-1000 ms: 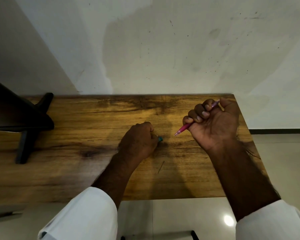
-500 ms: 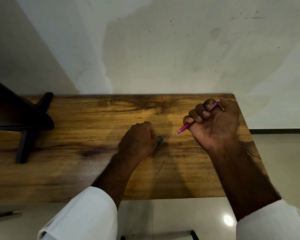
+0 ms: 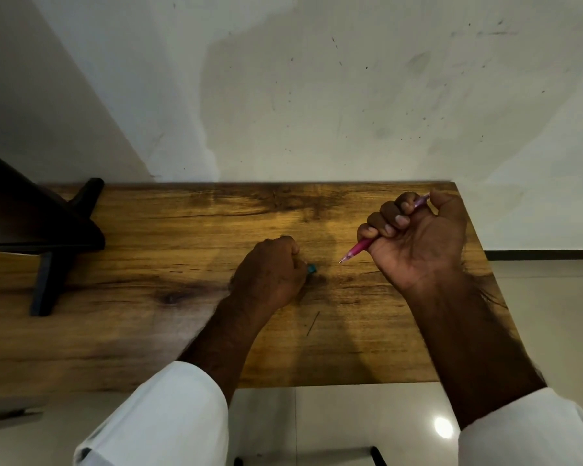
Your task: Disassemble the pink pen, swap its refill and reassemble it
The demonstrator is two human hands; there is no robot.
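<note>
- A dark wooden stand (image 3: 48, 230) sits on the brown wood-grain tabletop (image 3: 182, 331), far left of the pink plastic pen (image 3: 359, 248).
- The left hand (image 3: 270, 274) is curled on a small teal piece (image 3: 312, 269), just left of the pen tip.
- The right hand (image 3: 421, 237) is fisted around the pen, tip slanting down-left, above the tabletop.

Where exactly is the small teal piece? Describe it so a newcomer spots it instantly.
Start at the wooden table, then find the left hand resting fisted near its middle. The teal piece pokes out from that fist's fingers, facing the pink pen; it is the only blue-green thing there.
</note>
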